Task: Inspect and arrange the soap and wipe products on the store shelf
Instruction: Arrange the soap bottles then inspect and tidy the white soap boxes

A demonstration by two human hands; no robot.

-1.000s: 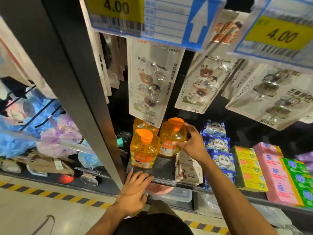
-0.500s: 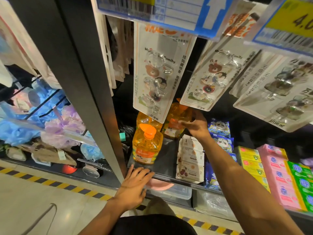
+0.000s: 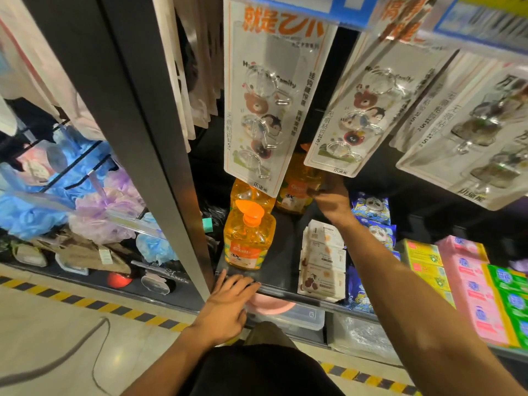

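Observation:
Three orange soap bottles stand on the dark shelf (image 3: pixel 281 274). The front bottle (image 3: pixel 249 238) has an orange pump and sits near the shelf edge, with a second bottle (image 3: pixel 248 192) right behind it. My right hand (image 3: pixel 333 202) reaches deep in and grips the rear bottle (image 3: pixel 295 192), whose top is hidden behind hanging hook cards. My left hand (image 3: pixel 228 304) rests flat with spread fingers on the shelf's front edge. White wipe packs (image 3: pixel 323 261) lie in a row to the right of the bottles, under my right forearm.
Hook cards (image 3: pixel 265 110) hang low in front of the shelf's back. Blue panda wipe packs (image 3: pixel 371 210), yellow (image 3: pixel 425 261), pink (image 3: pixel 471 287) and green (image 3: pixel 511 298) soap boxes fill the right. A dark upright post (image 3: pixel 148 138) bounds the left; bath poufs (image 3: pixel 94 212) lie beyond it.
My right hand has pushed the rear orange bottle further back on the shelf, under the hanging cards. My left hand has stayed on the shelf edge. The camera has moved closer.

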